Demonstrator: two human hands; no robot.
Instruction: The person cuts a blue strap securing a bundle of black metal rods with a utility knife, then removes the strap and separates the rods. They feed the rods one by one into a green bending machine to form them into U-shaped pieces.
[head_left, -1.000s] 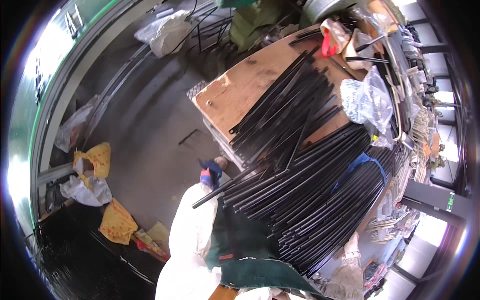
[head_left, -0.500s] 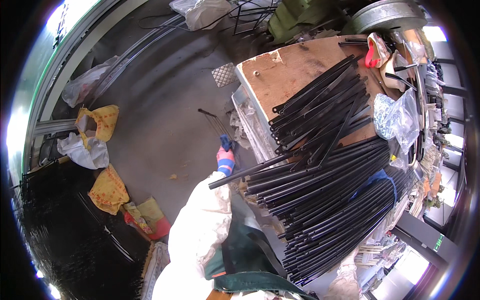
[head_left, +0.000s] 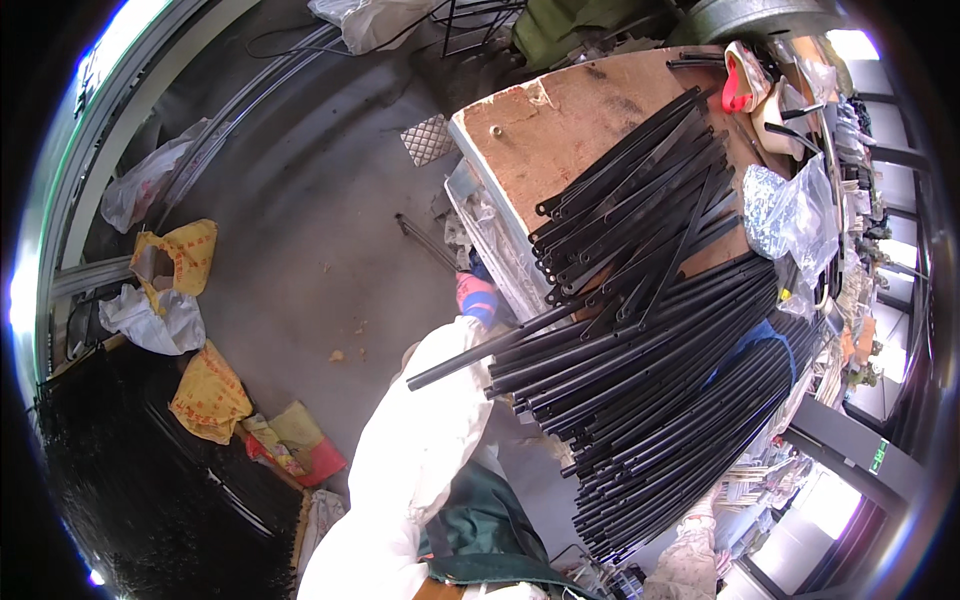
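My left hand, in a red and blue glove, is closed beside the near-left side of the wooden-topped table. Thin dark rods stick out from it over the floor. Its fingers are partly hidden by the glove's back and shadow. To its right, a big pile of black tubes fans out, with one tube jutting left across my left sleeve. Flat black bars with end holes lie on the wooden tabletop. My right sleeve reaches up beside the tubes; the hand itself is hidden.
Yellow sacks and a white plastic bag lie on the left floor, near a dark stack. A clear plastic bag and a red-and-white item sit at the table's right end. A metal plate lies by the table corner.
My left hand, with the rods, has moved right and slightly up, closer to the table's side. The whole view has shifted a little. The tube pile looks unchanged.
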